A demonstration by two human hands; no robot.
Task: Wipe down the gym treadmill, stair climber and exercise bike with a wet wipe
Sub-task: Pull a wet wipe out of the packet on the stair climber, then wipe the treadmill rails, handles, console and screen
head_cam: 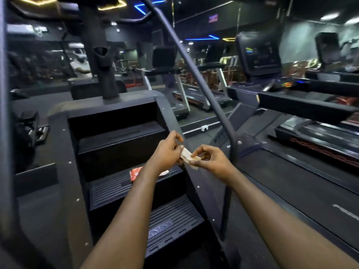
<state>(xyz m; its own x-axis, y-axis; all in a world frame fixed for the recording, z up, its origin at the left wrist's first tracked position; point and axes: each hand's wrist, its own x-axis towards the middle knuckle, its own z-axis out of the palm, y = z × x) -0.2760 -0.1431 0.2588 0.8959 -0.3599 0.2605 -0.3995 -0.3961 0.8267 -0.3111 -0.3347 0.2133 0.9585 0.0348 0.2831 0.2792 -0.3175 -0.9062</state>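
Note:
A small crumpled white wet wipe (186, 154) is held between both hands above the stair climber's right side. My left hand (167, 151) pinches its left end and my right hand (210, 159) pinches its right end with thumb and fingertips. The black stair climber (124, 144) stands in front of me with ribbed steps. A red wipe packet (135, 173) lies on the middle step, partly hidden by my left forearm. The treadmill (303, 171) stands to the right, its belt running along my right arm.
The stair climber's dark handrail (196, 74) slopes down between the two machines to a post (228, 191) just right of my hands. A left rail (5, 113) frames the view. More treadmills (186, 94) and a mirror wall lie beyond.

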